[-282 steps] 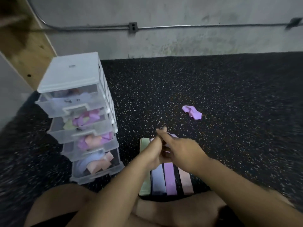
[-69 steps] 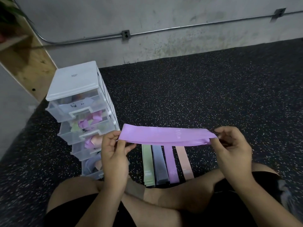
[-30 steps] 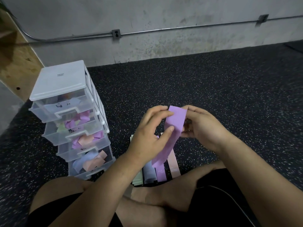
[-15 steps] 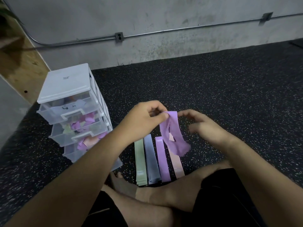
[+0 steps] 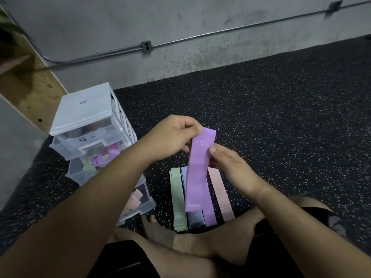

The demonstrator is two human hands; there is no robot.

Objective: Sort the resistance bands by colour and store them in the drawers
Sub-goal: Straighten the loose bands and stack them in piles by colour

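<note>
A purple resistance band point(image 5: 197, 173) marked "10" hangs flat and vertical between my hands. My left hand point(image 5: 172, 135) pinches its top edge. My right hand point(image 5: 230, 167) grips its right side with the thumb on the front. Below it, four bands lie side by side on the floor: green point(image 5: 177, 199), grey-blue point(image 5: 194, 218), purple point(image 5: 210, 216) and peach point(image 5: 220, 193). A clear plastic drawer unit point(image 5: 88, 125) stands to the left, its drawers holding mixed purple, green and peach bands; my left forearm hides its lower drawers.
Speckled black rubber floor point(image 5: 281, 121) stretches ahead and to the right. A concrete wall point(image 5: 180, 27) with a metal conduit runs behind. A wooden panel point(image 5: 30, 85) stands at the far left. My crossed legs point(image 5: 200, 247) fill the bottom of the view.
The purple band was stretched wide between both hands, then folded and loosely looped; now it hangs straight and flat over the sorted purple band on the floor.
</note>
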